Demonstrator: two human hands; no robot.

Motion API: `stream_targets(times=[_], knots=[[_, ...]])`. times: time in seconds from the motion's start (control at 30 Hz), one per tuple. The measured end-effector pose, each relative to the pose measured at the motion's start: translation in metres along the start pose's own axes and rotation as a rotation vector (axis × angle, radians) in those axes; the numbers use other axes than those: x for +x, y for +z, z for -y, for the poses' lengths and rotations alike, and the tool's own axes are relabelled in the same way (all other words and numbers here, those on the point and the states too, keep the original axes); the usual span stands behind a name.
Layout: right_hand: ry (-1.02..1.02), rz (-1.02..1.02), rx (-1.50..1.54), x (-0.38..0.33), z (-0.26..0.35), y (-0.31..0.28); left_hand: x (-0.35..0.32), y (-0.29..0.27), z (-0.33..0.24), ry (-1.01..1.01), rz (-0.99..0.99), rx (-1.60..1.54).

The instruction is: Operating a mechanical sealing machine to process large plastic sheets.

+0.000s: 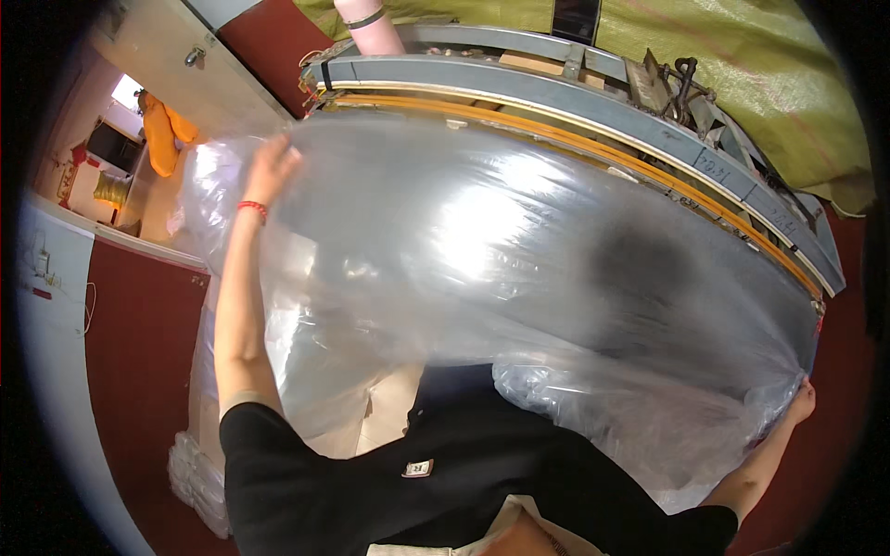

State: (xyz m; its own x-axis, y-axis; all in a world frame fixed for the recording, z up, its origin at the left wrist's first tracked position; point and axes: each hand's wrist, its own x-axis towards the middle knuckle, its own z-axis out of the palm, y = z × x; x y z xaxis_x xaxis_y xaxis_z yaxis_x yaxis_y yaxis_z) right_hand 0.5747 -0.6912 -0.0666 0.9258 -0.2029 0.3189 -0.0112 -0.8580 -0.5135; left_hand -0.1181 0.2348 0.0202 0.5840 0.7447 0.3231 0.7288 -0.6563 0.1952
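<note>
A wide sheet of clear plastic film is spread in front of me over a dark, flat surface, with light glaring off its middle. At the sheet's far left is my left hand, a red band on its wrist; its fingers are smeared by motion, so their grip cannot be made out. My right hand is closed on the film at the right edge, where folds gather towards it. Loose film bunches near my body and hangs down on the left.
Behind the film runs a long grey metal frame with an orange strip. A pink cylinder stands at its left end. Green-yellow sheeting hangs behind. An open door and a red-and-white wall are to the left.
</note>
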Motion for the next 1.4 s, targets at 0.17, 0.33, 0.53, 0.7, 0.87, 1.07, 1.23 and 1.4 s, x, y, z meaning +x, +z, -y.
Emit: stream_targets(times=[0.17, 0.33, 0.53, 0.7, 0.87, 1.07, 1.23, 1.4], knots=[[-0.019, 0.062, -0.029, -0.010, 0.031, -0.005, -0.004, 0.063, 0.007, -0.068, 0.119, -0.016], [-0.026, -0.090, -0.257, -0.004, 0.001, -0.011, 0.036, 0.096, 0.020, -0.106, 0.065, -0.246], [0.235, -0.121, -0.569, -0.090, 0.188, -0.007, 0.063, 0.102, 0.098, -0.165, 0.116, -0.212], [0.200, -0.214, -0.541, -0.057, 0.134, 0.006, 0.086, 0.097, 0.090, -0.341, -0.187, -0.061], [0.266, -0.220, -0.456, -0.055, 0.130, -0.002, 0.048, 0.085, -0.198, -0.019, -0.013, -0.802], [0.273, -0.212, -0.416, -0.049, 0.100, -0.001, -0.147, 0.031, -0.526, 0.378, 1.322, -1.589], [0.200, -0.192, -0.384, -0.050, 0.115, 0.004, -0.265, 0.042, -0.602, 0.627, 1.187, -1.276], [0.150, -0.200, -0.356, -0.049, 0.105, 0.003, -0.227, 0.045, -0.592, 0.088, 1.915, -1.458]])
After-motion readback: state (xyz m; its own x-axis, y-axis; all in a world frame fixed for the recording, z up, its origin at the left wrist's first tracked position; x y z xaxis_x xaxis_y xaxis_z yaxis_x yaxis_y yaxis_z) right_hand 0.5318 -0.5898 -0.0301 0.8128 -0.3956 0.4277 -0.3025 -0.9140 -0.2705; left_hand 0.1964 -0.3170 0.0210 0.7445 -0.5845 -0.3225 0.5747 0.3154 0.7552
